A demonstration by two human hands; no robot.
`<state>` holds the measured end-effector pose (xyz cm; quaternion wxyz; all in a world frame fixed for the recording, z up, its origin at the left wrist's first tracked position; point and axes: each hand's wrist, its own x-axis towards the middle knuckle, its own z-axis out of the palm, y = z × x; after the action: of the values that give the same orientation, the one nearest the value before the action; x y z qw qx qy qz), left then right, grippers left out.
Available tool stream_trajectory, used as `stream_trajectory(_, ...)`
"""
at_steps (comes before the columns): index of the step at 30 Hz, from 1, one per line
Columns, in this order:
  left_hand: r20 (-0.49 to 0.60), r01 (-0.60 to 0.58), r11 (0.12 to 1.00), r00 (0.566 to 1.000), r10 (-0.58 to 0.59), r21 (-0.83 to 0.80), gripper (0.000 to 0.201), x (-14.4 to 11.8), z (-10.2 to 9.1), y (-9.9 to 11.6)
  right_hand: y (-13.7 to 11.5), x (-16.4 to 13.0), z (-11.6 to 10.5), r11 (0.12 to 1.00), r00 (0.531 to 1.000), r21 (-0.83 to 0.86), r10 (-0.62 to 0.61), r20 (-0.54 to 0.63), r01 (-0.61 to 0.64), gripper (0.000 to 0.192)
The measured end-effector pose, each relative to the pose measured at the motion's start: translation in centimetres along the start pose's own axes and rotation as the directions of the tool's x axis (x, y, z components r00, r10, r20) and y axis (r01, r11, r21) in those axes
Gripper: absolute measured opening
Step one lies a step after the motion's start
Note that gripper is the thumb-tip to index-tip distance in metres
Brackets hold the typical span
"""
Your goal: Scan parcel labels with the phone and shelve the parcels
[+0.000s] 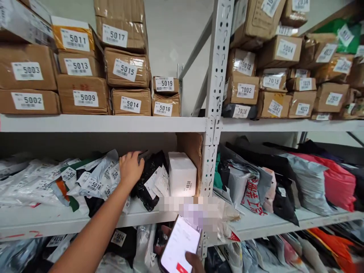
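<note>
While the left hand (132, 167) reaches onto the middle shelf (148, 219) of a white metal rack, the right hand (195, 261) has its grip clamped on a phone (180, 242), held low in front of the shelf's edge. A perforated upright (214, 81) divides the rack into two bays before a pale wall (169, 34). Numbered cartons (127, 68) are stacked on the level above; bagged parcels (93, 182) crowd the middle level, and a white box (182, 170) marked 4038 stands beside brown cardboard (196, 148) near the upright. The left hand is over the bags just beside a black parcel (149, 184), its fingertips partly lost among them, so whether that grip is clamped on anything I cannot tell. A pixelated patch (189, 212) covers what lies above the phone, whose screen text is too small to read; most of the right hand is hidden or cut off below.
</note>
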<state>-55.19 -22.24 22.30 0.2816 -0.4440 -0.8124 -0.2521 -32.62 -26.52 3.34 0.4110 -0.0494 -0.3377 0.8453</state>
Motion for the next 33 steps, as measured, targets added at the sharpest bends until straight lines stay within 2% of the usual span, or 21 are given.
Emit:
stream_trajectory(1, 0.126, 0.021, 0.999, 0.992, -0.024, 0.026, 0.046, 2.0, -0.3, -0.4, 0.3, 0.9, 0.8, 1.000, 0.999, 0.004, 0.014, 0.030, -0.014, 0.067)
stream_trajectory(3, 0.326, -0.019, 0.999, 0.945, 0.009, 0.026, 0.049, 5.3, -0.1, -1.1, 0.7, 2.9, 2.6, 0.997, 0.998, -0.064, -0.052, 0.026, 0.053, 0.061)
stream_trajectory(5, 0.447, -0.092, 0.996, 0.890, 0.087, -0.010, 0.055, 7.3, 0.8, -1.6, 1.0, 4.9, 4.2, 0.989, 0.996, -0.114, -0.091, -0.003, 0.091, 0.059)
stream_trajectory(7, 0.525, -0.132, 0.991, 0.843, 0.116, -0.008, 0.054, 7.8, 1.6, -1.8, 1.2, 6.6, 5.0, 0.985, 0.995, -0.151, -0.093, -0.033, 0.087, 0.060)
stream_trajectory(9, 0.560, -0.134, 0.991, 0.823, 0.095, 0.029, 0.045, 7.4, 1.9, -1.6, 1.3, 7.9, 5.1, 0.979, 0.994, -0.186, -0.095, -0.054, 0.083, 0.061)
stream_trajectory(13, 0.541, -0.135, 0.989, 0.837, 0.080, 0.061, 0.032, 6.1, 1.4, -1.2, 1.1, 9.2, 4.6, 0.964, 0.989, -0.242, -0.129, -0.076, 0.107, 0.066)
stream_trajectory(18, 0.575, -0.182, 0.983, 0.803, 0.156, -0.013, 0.024, 5.8, 0.5, -1.4, 1.0, 9.9, 5.3, 0.950, 0.976, -0.275, -0.185, -0.112, 0.148, 0.070)
stream_trajectory(21, 0.521, -0.193, 0.978, 0.829, 0.204, -0.075, 0.034, 5.6, -0.5, -1.7, 0.9, 9.2, 5.5, 0.950, 0.972, -0.272, -0.193, -0.136, 0.150, 0.071)
stream_trajectory(24, 0.369, -0.161, 0.982, 0.911, 0.185, -0.097, 0.047, 3.0, -2.5, -2.2, 1.0, 6.6, 4.3, 0.960, 0.970, -0.253, -0.168, -0.177, 0.120, 0.069)
stream_trajectory(26, 0.213, -0.195, 0.961, 0.948, 0.235, -0.194, 0.045, -1.4, -4.1, -2.7, 1.3, 3.8, 2.7, 0.971, 0.966, -0.230, -0.115, -0.233, 0.060, 0.066)
stream_trajectory(27, 0.085, -0.272, 0.888, 0.942, 0.324, -0.371, 0.040, -4.4, -4.6, -3.0, 1.6, 2.1, 1.7, 0.976, 0.962, -0.216, -0.070, -0.265, 0.012, 0.064)
stream_trajectory(28, 0.045, -0.288, 0.771, 0.924, 0.379, -0.568, 0.037, -7.8, -4.8, -3.2, 2.0, 0.4, 0.7, 0.979, 0.953, -0.200, -0.020, -0.302, -0.043, 0.062)
stream_trajectory(29, 0.112, -0.190, 0.664, 0.916, 0.385, -0.723, 0.040, -11.6, -4.6, -3.5, 2.6, -1.3, -0.3, 0.978, 0.941, -0.185, 0.032, -0.338, -0.100, 0.061)
stream_trajectory(30, 0.299, -0.003, 0.596, 0.863, 0.407, -0.803, 0.044, -15.6, -4.1, -3.7, 3.3, -2.9, -1.1, 0.975, 0.923, -0.174, 0.063, -0.379, -0.138, 0.062)
stream_trajectory(31, 0.504, 0.214, 0.570, 0.755, 0.419, -0.794, 0.045, -19.5, -3.3, -3.8, 4.1, -4.4, -1.8, 0.973, 0.905, -0.168, 0.074, -0.420, -0.158, 0.062)
stream_trajectory(32, 0.645, 0.412, 0.513, 0.619, 0.448, -0.753, 0.046, -23.1, -2.2, -3.9, 4.9, -5.7, -2.4, 0.971, 0.891, -0.170, 0.076, -0.447, -0.168, 0.063)
stream_trajectory(33, 0.722, 0.596, 0.421, 0.473, 0.505, -0.684, 0.050, -26.4, -0.9, -3.8, 5.8, -6.8, -2.8, 0.970, 0.883, -0.177, 0.066, -0.464, -0.166, 0.064)
